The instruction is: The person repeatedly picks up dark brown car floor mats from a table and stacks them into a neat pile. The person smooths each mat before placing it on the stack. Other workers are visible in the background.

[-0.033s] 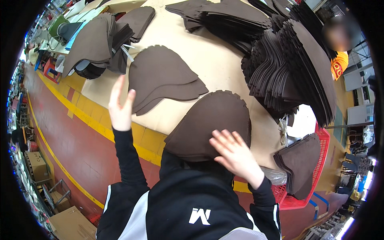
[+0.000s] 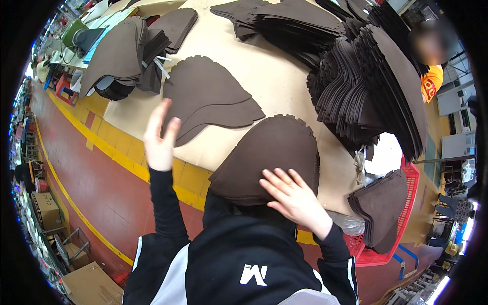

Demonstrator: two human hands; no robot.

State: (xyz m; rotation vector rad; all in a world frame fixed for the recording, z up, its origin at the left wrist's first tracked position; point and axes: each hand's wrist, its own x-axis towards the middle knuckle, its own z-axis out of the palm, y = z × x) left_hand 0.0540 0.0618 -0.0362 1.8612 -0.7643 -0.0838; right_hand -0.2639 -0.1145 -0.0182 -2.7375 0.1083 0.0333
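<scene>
My left hand (image 2: 161,140) is raised with thumb and fingers apart, holding nothing. It hovers by the left edge of two or so overlapping dark brown curved sheets (image 2: 208,94) on the table. Lying over a stack of similar brown sheets (image 2: 274,152) at the table's near edge, my right hand (image 2: 295,198) has its fingers stretched out. That stack has a rounded, notched far edge. Whether the right palm presses on it or hovers just above, I cannot tell.
Tall fanned stacks of brown sheets (image 2: 351,91) fill the table's right side. More stacks lie at the far side (image 2: 290,25) and far left (image 2: 119,53). A red plastic basket (image 2: 409,203) with brown pieces (image 2: 381,208) stands at right. A person in an orange sleeve (image 2: 431,81) is beyond.
My left hand has shifted slightly right and nearer to me. My right hand has slid a little left across the stack. The sheets look unmoved.
</scene>
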